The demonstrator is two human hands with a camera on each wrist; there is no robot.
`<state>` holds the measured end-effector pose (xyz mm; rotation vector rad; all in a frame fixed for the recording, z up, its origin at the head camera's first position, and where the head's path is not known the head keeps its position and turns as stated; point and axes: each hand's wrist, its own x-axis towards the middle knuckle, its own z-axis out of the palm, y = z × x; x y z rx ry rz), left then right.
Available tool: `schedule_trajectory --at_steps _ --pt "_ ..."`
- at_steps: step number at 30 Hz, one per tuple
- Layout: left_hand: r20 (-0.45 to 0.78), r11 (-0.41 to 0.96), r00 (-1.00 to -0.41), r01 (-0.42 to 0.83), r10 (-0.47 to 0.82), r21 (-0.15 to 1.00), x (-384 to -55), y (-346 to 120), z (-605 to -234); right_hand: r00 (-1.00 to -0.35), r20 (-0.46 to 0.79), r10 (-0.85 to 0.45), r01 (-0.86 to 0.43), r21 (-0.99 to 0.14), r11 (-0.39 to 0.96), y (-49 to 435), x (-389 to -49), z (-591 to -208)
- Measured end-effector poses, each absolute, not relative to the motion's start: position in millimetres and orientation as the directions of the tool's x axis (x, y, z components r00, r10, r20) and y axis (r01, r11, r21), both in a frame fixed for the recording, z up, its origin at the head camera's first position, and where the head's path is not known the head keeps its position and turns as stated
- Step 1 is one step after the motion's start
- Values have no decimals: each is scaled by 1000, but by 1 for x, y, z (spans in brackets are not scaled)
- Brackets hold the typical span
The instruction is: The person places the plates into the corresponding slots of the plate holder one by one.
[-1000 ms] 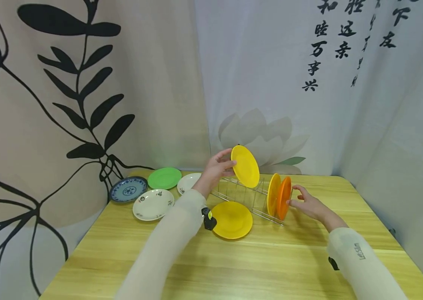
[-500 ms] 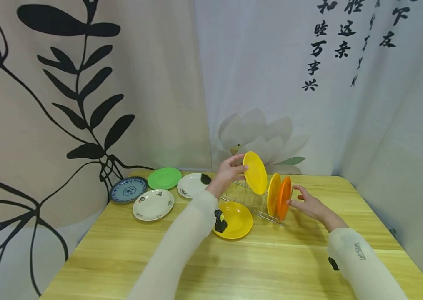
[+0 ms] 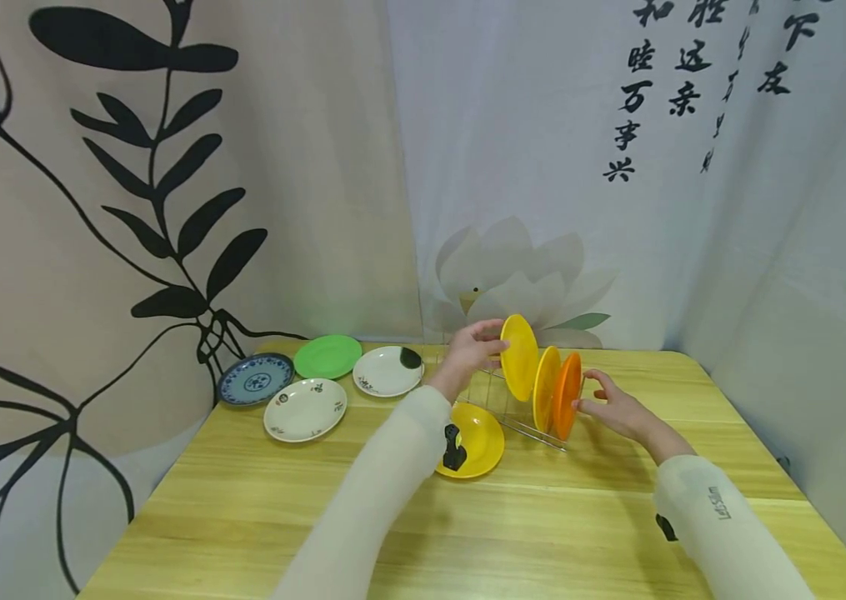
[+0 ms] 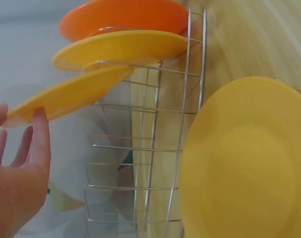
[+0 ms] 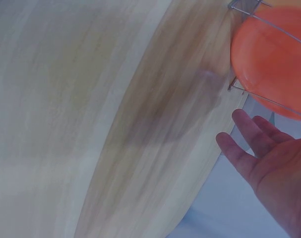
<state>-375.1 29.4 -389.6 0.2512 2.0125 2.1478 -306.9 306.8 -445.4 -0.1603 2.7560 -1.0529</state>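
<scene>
My left hand (image 3: 471,354) pinches a yellow plate (image 3: 519,358) by its rim, thumb on one face and fingers behind. In the left wrist view this plate (image 4: 71,94) is tilted, its far edge over the wire dish rack (image 4: 140,148). Two plates stand upright at the rack's right end: a deeper yellow one (image 3: 546,389) and an orange one (image 3: 567,396). My right hand (image 3: 618,410) is at that end, beside the orange plate, fingers loosely spread. In the right wrist view its thumb side is cut off, so its exact contact is unclear.
Another yellow plate (image 3: 484,442) lies flat before the rack, partly behind my left sleeve. At the table's left lie a blue-patterned plate (image 3: 256,379), a green plate (image 3: 328,357) and two white patterned plates (image 3: 306,410). A printed curtain (image 3: 317,183) hangs behind the table.
My left hand has carried the yellow plate rightward and down, closer to the standing plates, and turned it more edge-on. The right hand has stayed in place.
</scene>
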Motion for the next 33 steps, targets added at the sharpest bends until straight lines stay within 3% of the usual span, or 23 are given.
schedule_trajectory --at_steps 18,33 --pt "-6 -66 -978 -20 207 998 -374 15 -393 -976 -136 -169 -35 -669 743 306 -305 -442" --pt "-10 -42 -968 -21 250 999 -370 -20 -389 -975 -146 -170 -31 -664 747 307 -306 -442"
